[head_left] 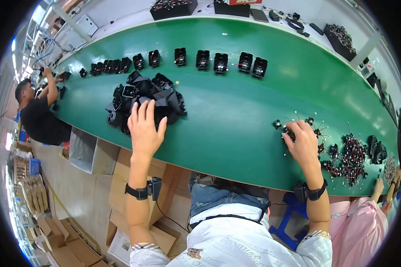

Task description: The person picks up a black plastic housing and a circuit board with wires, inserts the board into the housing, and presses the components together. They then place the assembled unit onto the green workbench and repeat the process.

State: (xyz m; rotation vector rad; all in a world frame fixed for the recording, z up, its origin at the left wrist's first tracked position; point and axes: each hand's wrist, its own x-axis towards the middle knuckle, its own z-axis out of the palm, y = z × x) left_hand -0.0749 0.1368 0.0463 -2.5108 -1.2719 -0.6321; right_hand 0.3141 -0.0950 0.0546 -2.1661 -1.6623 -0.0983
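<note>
My left hand, its fingers spread, is over the near edge of a heap of black plastic housings on the left half of the green table. Nothing shows in its grasp. Over on the right, my right hand curls its fingers and thumb round a small black part with thin wires. The palm hides most of that part. Close by lie more small wired parts, tangled in a pile with red and black leads and white connectors.
A row of black housings stands along the far side of the green table. Dark bins of parts sit on the ledge behind. Curved black pieces lie at far right. Co-workers are at the left end and right.
</note>
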